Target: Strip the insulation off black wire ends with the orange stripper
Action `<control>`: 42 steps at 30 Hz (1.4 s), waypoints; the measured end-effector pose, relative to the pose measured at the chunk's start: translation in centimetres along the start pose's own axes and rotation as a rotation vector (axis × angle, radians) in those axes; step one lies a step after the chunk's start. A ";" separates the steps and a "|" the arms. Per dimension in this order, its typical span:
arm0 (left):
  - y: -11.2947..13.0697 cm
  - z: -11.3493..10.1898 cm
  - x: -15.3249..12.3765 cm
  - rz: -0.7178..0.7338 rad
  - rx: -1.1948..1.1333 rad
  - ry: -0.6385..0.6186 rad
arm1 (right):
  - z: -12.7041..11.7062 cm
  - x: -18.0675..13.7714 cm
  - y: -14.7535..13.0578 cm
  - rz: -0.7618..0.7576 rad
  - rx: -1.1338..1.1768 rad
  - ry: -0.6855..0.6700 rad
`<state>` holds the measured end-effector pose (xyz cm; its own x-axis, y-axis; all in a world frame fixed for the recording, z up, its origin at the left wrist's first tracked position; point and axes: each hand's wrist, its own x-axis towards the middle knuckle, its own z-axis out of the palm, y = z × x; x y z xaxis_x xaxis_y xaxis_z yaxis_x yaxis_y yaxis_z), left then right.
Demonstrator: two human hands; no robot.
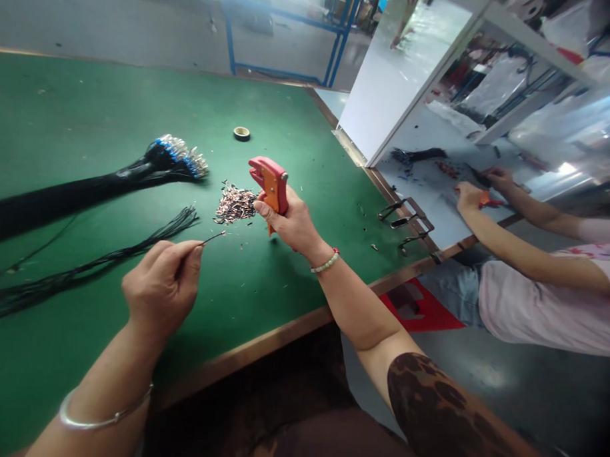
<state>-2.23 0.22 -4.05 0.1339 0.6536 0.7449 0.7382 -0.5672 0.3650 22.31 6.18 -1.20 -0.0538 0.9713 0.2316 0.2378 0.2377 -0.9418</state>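
"How does your left hand (160, 283) stand?"

"Your thumb and fingers are pinched together on a single black wire (213, 239); its pale tip points right, over the near part of the green surface (253, 287); loose black wires (108, 256) lie to the left."

"And your right hand (296, 223)?"

"It is wrapped round a red-and-orange hand tool (275, 181), to the right of the wire and farther off; just left of the tool lies a pile of clippings (234, 205); a tape roll (241, 133) sits beyond."
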 end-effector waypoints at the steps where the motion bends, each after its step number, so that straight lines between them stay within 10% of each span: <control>1: 0.0 0.0 0.0 0.011 0.003 0.007 | -0.2 0.0 0.0 -0.025 -0.054 -0.019; 8: 0.0 -0.2 0.2 0.001 -0.006 0.047 | -1.0 0.1 0.5 0.022 -0.059 -0.184; 18: 0.1 0.3 0.2 0.056 0.002 0.058 | -0.1 -0.1 0.5 -0.011 -0.454 0.086; 27: -0.2 0.6 0.0 0.001 0.021 0.025 | 2.0 -0.8 0.1 0.243 0.492 -0.299; 34: -0.2 0.5 -0.2 0.017 0.020 0.016 | 4.1 -0.8 1.7 0.145 0.484 0.048; 39: -0.1 0.4 -0.2 0.023 0.023 0.018 | 4.2 -1.0 1.8 0.168 0.517 -0.149; 42: 0.0 0.5 -0.2 0.030 0.041 0.016 | 4.3 -0.7 2.2 0.125 0.476 -0.029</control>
<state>-1.95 0.38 -4.51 0.1460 0.6280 0.7644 0.7607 -0.5652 0.3191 18.65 6.04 -4.47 -0.0821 0.9907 0.1089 -0.2251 0.0880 -0.9704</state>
